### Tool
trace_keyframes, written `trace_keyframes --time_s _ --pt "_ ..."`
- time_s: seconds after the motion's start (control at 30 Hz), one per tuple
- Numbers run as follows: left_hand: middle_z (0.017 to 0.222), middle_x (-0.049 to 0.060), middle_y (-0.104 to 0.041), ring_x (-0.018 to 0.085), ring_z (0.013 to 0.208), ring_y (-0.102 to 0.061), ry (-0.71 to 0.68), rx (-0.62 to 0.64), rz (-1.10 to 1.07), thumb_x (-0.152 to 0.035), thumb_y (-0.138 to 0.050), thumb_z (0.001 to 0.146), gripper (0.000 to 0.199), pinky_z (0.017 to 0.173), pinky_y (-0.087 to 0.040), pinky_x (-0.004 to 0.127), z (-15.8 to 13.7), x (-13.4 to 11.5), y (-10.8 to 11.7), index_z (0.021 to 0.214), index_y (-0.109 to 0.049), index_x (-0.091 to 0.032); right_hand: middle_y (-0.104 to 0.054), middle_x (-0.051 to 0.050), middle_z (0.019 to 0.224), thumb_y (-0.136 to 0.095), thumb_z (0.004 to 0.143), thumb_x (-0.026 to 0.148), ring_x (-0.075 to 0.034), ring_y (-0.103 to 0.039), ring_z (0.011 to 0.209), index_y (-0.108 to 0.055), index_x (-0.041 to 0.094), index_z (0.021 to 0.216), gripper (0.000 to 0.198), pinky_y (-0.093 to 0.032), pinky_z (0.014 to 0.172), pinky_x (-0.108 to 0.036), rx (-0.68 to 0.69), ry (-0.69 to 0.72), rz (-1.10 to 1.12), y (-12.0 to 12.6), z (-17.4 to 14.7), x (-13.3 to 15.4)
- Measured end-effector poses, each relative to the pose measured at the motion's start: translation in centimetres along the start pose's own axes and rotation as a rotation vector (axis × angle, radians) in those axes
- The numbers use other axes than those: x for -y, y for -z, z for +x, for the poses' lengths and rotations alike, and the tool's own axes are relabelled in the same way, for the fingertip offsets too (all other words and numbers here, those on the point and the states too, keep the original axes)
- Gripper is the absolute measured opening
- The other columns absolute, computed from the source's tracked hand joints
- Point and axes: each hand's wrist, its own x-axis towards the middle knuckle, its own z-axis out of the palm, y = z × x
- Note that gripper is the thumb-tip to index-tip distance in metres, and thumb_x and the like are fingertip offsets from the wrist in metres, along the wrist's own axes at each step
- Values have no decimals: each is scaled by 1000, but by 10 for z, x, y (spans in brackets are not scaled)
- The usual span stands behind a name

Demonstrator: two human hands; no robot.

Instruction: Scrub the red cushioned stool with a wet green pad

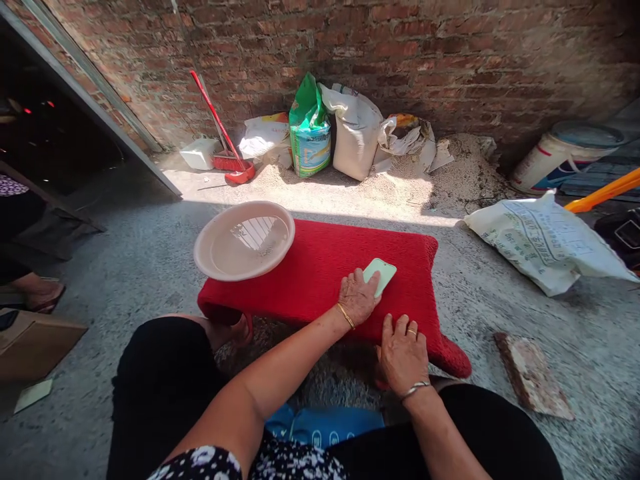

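A low bench or table is covered with a thick red cloth (320, 267). On it, right of the middle, lies a flat pale green slab that looks like a smartphone (381, 273), with a small dark dot at its upper end. My left hand (358, 296) grips its near left part, thumb along the top; the fingertips are partly hidden. My right hand (404, 350) rests palm down over the cloth's front edge with fingers extended, holding nothing. At the left end stands a wide pale basin (213, 250) containing water that reflects light.
Along the brick wall stand a green and blue bag (311, 147), a white sack (356, 137) and a red dustpan (241, 175). A printed sack (540, 237) and a brick (534, 373) lie right. At left are a cardboard box (40, 343) and another person's foot (45, 293).
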Motion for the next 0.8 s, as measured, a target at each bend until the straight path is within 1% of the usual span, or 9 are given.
trace_keyframes --time_s 0.1,0.27,0.33,0.4,0.5,0.63,0.7,0.73,0.8 --pt "116 13 -50 25 98 -53 71 -54 -27 -49 -37 91 51 83 -42 37 14 14 7 139 -39 -32 -46 -29 134 -56 85 37 -39 -48 118 -47 7 137 60 -36 90 -44 -22 16 32 1 0 -6" --pt "114 16 -50 27 97 -56 457 -95 -7 -45 -38 91 51 79 -43 36 49 98 25 137 -42 -23 -51 -20 132 -41 91 51 -31 -53 111 -52 15 133 56 -41 87 -41 -106 21 170 6 9 -35" --pt "115 19 -49 28 97 -56 531 -82 -12 -43 -39 91 52 78 -43 37 62 116 27 137 -41 -19 -46 -19 137 -37 92 52 -30 -49 116 -51 15 134 57 -42 89 -41 -175 -28 192 6 17 -46" --pt "116 21 -49 30 98 -56 539 -67 -22 -42 -38 91 52 78 -43 38 70 115 25 137 -40 -16 -43 -18 141 -35 93 52 -30 -46 121 -48 15 136 58 -42 91 -42 -212 -94 211 4 28 -51" --pt "119 19 -49 29 101 -54 458 -48 -42 -43 -39 91 51 81 -42 38 70 83 15 136 -42 -19 -41 -16 142 -35 92 53 -30 -43 125 -45 19 139 59 -42 91 -43 -194 -203 241 -6 45 -48" --pt "123 11 -49 24 104 -52 129 -17 -82 -49 -44 89 49 86 -40 35 57 39 3 136 -42 -35 -40 -16 143 -34 93 52 -32 -38 129 -48 23 138 56 -36 97 -46 -224 -331 235 -23 59 -33" --pt "123 11 -49 24 104 -52 23 -25 -89 -50 -40 90 49 86 -40 35 52 40 3 137 -40 -37 -40 -15 144 -33 94 51 -31 -36 130 -48 23 138 55 -33 99 -46 -273 -358 228 -29 59 -27" --pt "122 11 -49 24 103 -52 43 -36 -88 -50 -37 91 49 86 -40 35 52 47 5 138 -39 -36 -40 -15 144 -32 94 51 -31 -35 130 -47 23 138 55 -32 99 -46 -289 -357 227 -31 59 -25" --pt "119 12 -49 24 101 -53 222 -56 -82 -50 -35 92 49 83 -41 34 56 73 12 139 -39 -34 -41 -15 143 -31 94 51 -30 -34 131 -47 23 139 55 -31 99 -45 -300 -350 224 -31 57 -24"
